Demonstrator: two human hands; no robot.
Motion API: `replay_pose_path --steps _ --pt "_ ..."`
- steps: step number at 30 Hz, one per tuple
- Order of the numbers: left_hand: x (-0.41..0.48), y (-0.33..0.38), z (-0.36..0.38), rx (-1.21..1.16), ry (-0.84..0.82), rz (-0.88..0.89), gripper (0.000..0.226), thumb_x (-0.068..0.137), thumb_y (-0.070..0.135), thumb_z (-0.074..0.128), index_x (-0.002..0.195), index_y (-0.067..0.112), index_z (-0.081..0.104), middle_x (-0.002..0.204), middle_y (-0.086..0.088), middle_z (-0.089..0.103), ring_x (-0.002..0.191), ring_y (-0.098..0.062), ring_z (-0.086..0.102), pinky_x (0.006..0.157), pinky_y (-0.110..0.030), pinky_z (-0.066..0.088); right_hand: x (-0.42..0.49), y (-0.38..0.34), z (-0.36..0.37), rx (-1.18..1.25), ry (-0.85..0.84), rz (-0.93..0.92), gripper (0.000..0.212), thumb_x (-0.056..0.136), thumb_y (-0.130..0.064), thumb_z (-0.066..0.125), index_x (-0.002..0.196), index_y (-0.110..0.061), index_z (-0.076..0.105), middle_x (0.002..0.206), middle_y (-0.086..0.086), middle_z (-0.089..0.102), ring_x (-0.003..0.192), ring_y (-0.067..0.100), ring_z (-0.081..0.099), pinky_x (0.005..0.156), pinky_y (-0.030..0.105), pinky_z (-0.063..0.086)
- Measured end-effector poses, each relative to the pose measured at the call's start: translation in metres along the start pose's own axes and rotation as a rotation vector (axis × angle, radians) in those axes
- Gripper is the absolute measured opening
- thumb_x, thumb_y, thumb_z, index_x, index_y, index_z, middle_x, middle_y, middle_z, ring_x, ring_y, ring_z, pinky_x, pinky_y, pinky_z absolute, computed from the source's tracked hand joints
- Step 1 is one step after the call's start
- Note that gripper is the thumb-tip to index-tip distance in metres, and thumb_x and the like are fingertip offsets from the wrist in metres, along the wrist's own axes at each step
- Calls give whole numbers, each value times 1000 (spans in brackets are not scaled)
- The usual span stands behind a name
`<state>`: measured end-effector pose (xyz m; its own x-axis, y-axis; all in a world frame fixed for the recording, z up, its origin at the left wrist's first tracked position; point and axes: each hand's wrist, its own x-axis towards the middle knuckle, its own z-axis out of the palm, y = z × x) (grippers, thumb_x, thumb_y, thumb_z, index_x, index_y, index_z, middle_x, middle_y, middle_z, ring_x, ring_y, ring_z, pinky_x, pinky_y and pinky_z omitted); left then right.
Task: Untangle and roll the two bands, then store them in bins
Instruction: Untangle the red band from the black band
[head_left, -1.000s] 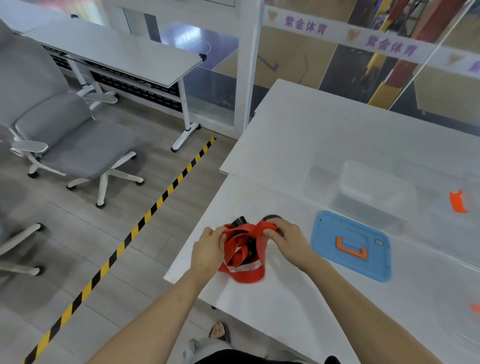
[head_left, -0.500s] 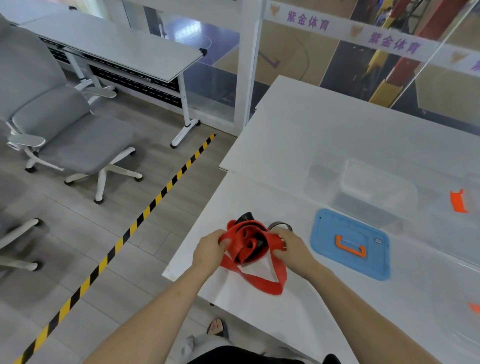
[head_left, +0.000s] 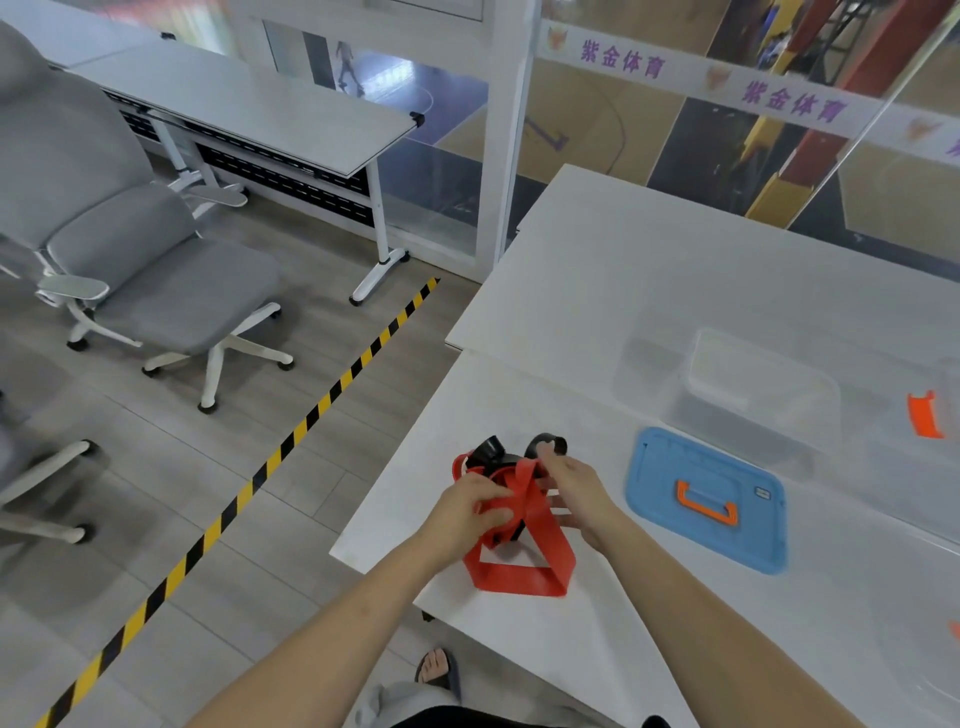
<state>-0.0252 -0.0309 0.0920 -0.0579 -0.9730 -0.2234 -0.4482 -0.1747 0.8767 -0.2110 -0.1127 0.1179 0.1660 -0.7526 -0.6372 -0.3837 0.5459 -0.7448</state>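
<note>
Student: Bands, where, and lying how?
Tutor: Red band lies by the table's near left edge. Its long axis runs away from the person, with the loose loop nearest them. Left hand and right hand each grip its tangled far part.
Student: Hidden parts?
Tutor: Black band is mostly covered, so its course is untraceable.

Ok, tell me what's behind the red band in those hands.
Two loops of the black band poke out beyond the red band. The left hand and right hand cover the rest of the tangle.
</note>
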Motion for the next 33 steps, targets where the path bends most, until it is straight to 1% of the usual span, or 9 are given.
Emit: replay_pose_path --steps 3,7,10,13,16,22,25,28,33 --pt "-6 -7 6 -42 -35 -23 17 95 25 72 110 29 79 107 14 64 106 -9 60 93 -16 46 8 9 1 -87 59 -2 32 92 -39 77 116 -19 70 114 6 75 94 23 71 84 39 57" --pt "-5 -14 10 -163 62 -110 17 97 29 68 111 36 76 105 8 65 100 -16 66 85 -33 59 9 22 0 -87 120 42 25 88 -7 66 112 -16 67 110 13 74 84 26 70 71 35 52" --pt "6 -19 13 46 181 -174 33 95 28 70 127 31 65 122 3 53 113 -16 60 95 -36 57 5 35 -2 -127 112 44 31 85 -7 57 112 -19 63 105 14 75 79 24 65 72 37 50" --pt "25 -22 16 254 61 -158 67 89 32 75 150 35 46 155 5 36 143 -20 35 112 -40 45 2 50 -9 -150 33 29 29 88 -8 54 115 -20 57 98 14 77 79 25 64 75 39 49" --pt "39 -25 23 410 -47 -111 75 90 27 73 156 36 37 166 5 24 147 -25 37 110 -44 47 -4 58 -18 -196 16 13 24 95 -3 50 113 -18 53 85 11 74 71 21 61 67 32 47" --pt "45 -27 20 371 19 -156 59 94 17 42 148 42 47 134 -7 48 102 -33 63 93 -31 48 -7 80 -46 -290 119 -35 22 102 -4 49 115 -20 55 87 12 70 68 17 56 63 29 43" --pt "47 -24 14 345 81 -123 53 95 26 37 144 36 56 118 -7 57 105 -32 64 95 -31 46 -12 81 -64 -392 82 -100 24 103 -5 47 115 -24 55 81 12 69 65 17 53 62 31 44" --pt "53 -23 8 260 207 -99 40 105 13 43 136 29 64 113 -6 64 105 -26 63 94 -31 46 -17 78 -81 -484 60 -193 26 104 -6 47 117 -28 56 89 4 74 70 13 60 67 25 48" --pt "53 -19 5 140 242 -138 37 105 13 42 122 28 71 110 0 72 105 -23 66 96 -36 53 -12 85 -85 -681 55 -125 22 105 -11 51 120 -27 56 103 1 72 87 17 69 76 31 56"
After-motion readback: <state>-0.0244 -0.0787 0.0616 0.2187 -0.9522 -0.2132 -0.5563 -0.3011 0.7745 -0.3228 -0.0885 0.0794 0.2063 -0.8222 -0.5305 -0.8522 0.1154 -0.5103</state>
